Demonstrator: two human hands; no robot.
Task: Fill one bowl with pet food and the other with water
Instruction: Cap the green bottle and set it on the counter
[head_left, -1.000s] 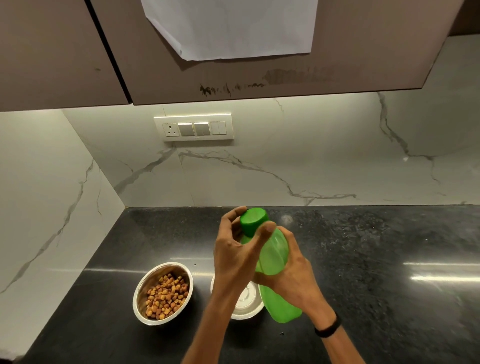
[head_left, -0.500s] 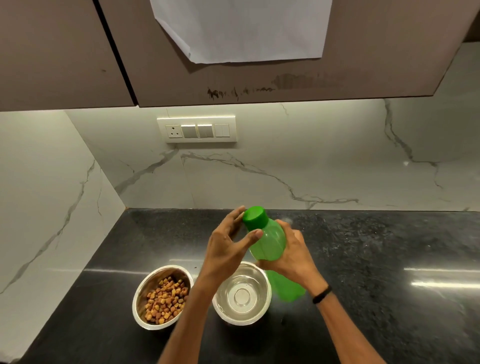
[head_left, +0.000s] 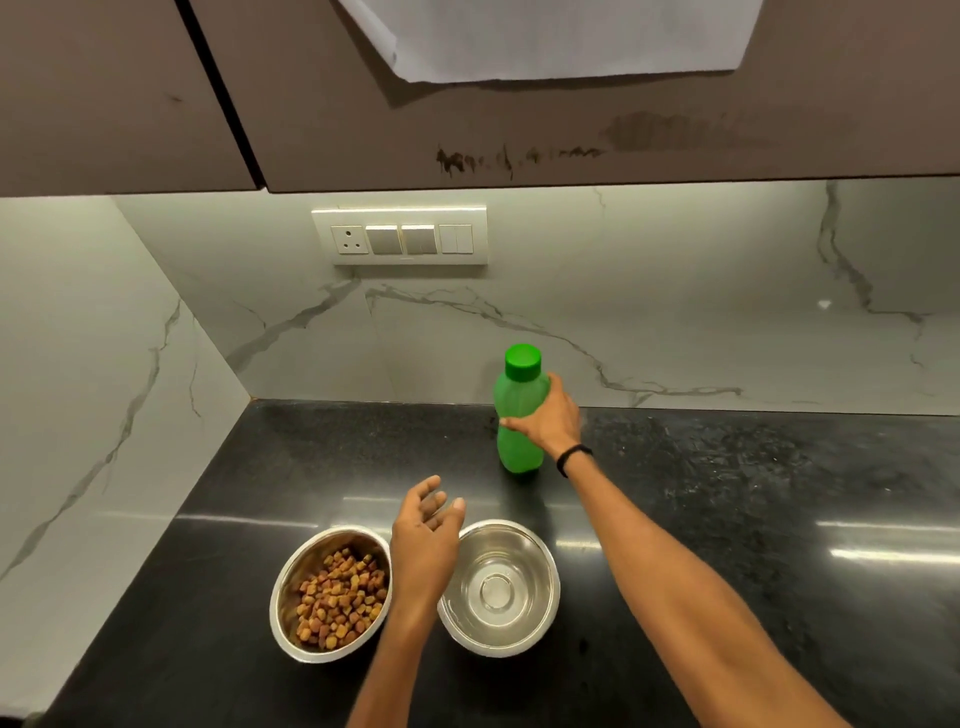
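Note:
Two steel bowls stand side by side on the black counter near me. The left bowl (head_left: 291, 613) holds brown pet food pieces (head_left: 340, 597). The right bowl (head_left: 501, 587) holds clear water. A green bottle (head_left: 517, 405) with its green cap on stands upright further back, near the wall. My right hand (head_left: 550, 418) is wrapped around the bottle's middle. My left hand (head_left: 428, 530) hovers between and above the two bowls, fingers apart and empty.
The black stone counter (head_left: 753, 519) stretches to the right. A marble wall with a switch panel (head_left: 400, 236) stands behind, another marble wall on the left. Brown cabinets (head_left: 130, 93) hang overhead with a white sheet (head_left: 561, 36) on them.
The bottle went from tilted in both hands over the water bowl to upright on the counter further back. My left hand let go of its cap and dropped toward the bowls.

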